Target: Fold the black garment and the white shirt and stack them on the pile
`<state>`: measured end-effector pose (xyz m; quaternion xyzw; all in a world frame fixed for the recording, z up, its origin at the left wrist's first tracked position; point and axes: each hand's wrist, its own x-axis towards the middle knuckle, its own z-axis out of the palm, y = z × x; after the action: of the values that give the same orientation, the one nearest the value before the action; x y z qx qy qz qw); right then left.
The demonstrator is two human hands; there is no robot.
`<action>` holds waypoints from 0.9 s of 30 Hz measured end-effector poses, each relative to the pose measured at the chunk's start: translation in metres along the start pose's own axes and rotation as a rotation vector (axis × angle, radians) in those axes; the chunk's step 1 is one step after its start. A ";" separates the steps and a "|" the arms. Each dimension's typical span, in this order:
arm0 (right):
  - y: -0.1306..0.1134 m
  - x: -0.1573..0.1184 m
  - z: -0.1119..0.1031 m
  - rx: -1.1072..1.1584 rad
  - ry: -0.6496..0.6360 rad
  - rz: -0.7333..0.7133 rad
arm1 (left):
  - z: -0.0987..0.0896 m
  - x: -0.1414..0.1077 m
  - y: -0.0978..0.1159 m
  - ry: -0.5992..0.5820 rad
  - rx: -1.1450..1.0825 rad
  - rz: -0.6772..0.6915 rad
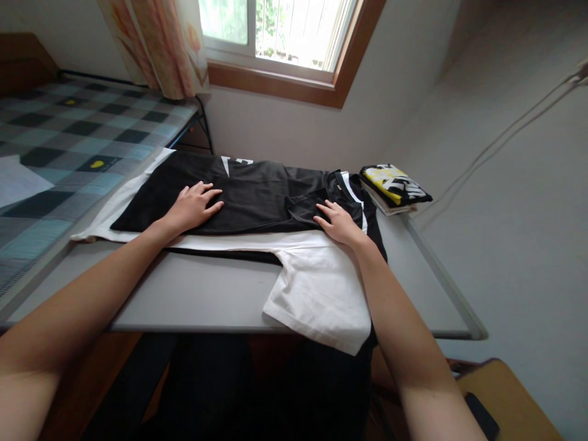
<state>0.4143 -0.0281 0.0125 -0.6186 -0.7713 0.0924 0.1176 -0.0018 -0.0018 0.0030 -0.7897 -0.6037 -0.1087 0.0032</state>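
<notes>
A black T-shirt (257, 190) with a white print lies folded lengthwise on top of a white T-shirt (321, 288). One white sleeve hangs over the table's near edge, and white cloth also shows at the left end. My left hand (195, 205) rests flat on the black shirt's left part, fingers spread. On the right, near the white-trimmed collar, my right hand (337, 222) lies with fingers spread on the black shirt's folded sleeve. More black cloth shows under the white shirt along its near side.
A grey-white table (206, 288) bears the shirts. At its far right corner sits a folded stack of clothes (395, 187), black, yellow and white on top. A checked bed (92, 135) adjoins on the left, a wooden stool (509, 398) stands lower right, and a cord (505, 131) hangs along the right wall.
</notes>
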 end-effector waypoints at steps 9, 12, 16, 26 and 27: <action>0.006 0.003 0.005 0.028 0.011 -0.011 | -0.001 -0.001 0.001 -0.009 -0.012 -0.011; 0.007 0.003 0.005 0.040 0.014 -0.012 | -0.001 0.000 0.000 -0.006 -0.013 -0.009; 0.005 0.002 0.003 0.031 0.007 -0.011 | 0.000 0.000 0.000 -0.007 -0.011 -0.007; 0.001 0.000 0.002 0.015 0.010 -0.012 | -0.001 -0.001 0.002 -0.001 -0.005 -0.006; 0.002 0.000 0.002 0.010 0.014 -0.015 | -0.002 -0.001 0.002 -0.001 -0.003 -0.008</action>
<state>0.4154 -0.0275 0.0096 -0.6128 -0.7747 0.0913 0.1267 -0.0006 -0.0036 0.0046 -0.7874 -0.6067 -0.1094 0.0011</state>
